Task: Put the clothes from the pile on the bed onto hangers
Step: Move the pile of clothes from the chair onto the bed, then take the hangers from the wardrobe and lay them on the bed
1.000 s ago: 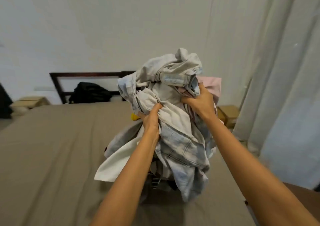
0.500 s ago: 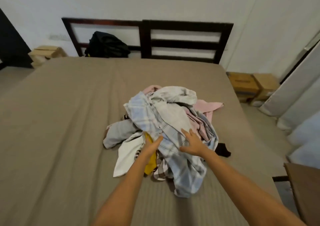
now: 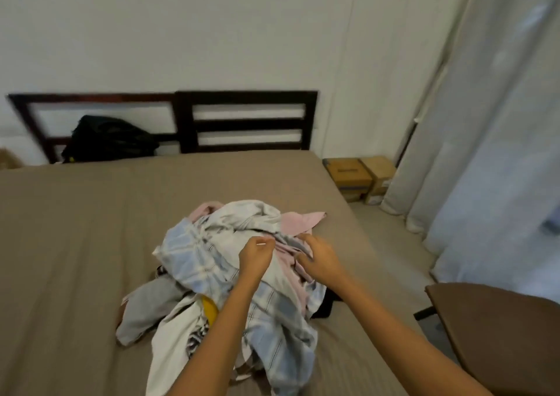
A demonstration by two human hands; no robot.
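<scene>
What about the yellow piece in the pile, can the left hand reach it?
Probably yes: the left hand is near, and a strip of the yellow piece lies bare, though the plaid shirt covers the rest.

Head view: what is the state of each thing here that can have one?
clothes pile, heaped on the bed, nothing on hangers yet.
left hand, fingers curled on the pile; grip unclear.
right hand, fingers curled on the pile; grip unclear.
cardboard boxes, closed, on the floor.
curtain, drawn shut.

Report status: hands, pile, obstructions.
Left hand and right hand curled atop clothes pile, grip unclear. Pile on bed, no hanger in view. Nothing blocking.
</scene>
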